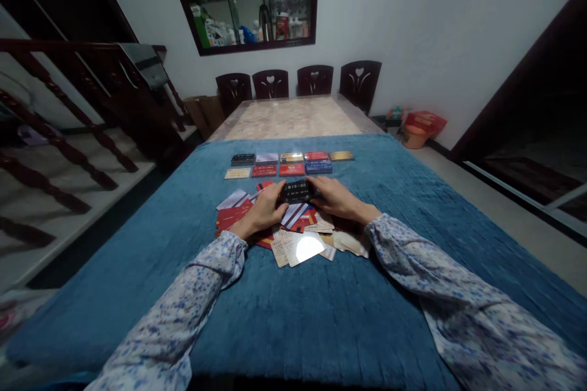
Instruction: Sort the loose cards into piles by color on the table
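Left hand (pixel 268 203) and right hand (pixel 334 195) hold a black card (pixel 297 191) by its two ends, at the centre of the frame. Beneath and around it spreads a loose pile of cards (pixel 305 248). Just above lie two neat rows of cards (pixel 291 169), all on a blue cloth (pixel 293 317). Four dark chairs (pixel 315 80) stand at upper centre, below a glass-shelved cabinet (pixel 257 46).

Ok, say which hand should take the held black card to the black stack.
Likely the left hand: both it and the right hand hold the black card, but the black stack lies nearer the left one.
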Demonstrator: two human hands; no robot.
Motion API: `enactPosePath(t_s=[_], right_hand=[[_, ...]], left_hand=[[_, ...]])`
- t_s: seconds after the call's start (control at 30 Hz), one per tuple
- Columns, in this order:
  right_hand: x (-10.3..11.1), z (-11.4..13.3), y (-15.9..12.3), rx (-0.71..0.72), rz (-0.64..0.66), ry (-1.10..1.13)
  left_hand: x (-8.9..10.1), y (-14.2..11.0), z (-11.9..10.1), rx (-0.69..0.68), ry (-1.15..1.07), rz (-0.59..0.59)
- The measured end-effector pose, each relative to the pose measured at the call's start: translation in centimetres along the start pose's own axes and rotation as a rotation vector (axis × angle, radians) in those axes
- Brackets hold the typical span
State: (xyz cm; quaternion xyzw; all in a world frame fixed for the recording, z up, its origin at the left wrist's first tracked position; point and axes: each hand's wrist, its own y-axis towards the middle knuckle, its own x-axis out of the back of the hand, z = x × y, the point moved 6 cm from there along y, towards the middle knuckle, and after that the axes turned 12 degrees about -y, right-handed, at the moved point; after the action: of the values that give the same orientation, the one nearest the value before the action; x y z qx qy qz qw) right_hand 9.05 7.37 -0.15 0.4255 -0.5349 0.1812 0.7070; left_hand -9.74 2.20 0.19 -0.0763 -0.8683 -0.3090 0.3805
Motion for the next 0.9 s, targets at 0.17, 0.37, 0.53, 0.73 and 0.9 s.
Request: enactPosePath(t_s=[0.17,0.37,0.53,0.73,0.9], right_hand=[[-0.3,-0.4,0.0,-0.009,-0.009,0.058],[-0.1,-0.5,0.0,-0.006,-0.004,0.116],[0.4,-0.4,0.0,-0.015,0.008,0.132],[0.8,-0.4,-0.1,-0.031,0.007,0.134],[0.9,-0.1,-0.1,0.005,0.019,0.125]], left_hand=[[0.1,0.0,-0.2,0.012,-0.031,-0.001],[0.2,0.2,-0.5,0.072,-0.067,-0.005],[0.4,0.3,-0.7,0.117,-0.062,0.000],[0.5,0.2,-0.3,0.095,-0.070,0.017],[0.5,0.4,0.2,0.113,-0.033,0.060]])
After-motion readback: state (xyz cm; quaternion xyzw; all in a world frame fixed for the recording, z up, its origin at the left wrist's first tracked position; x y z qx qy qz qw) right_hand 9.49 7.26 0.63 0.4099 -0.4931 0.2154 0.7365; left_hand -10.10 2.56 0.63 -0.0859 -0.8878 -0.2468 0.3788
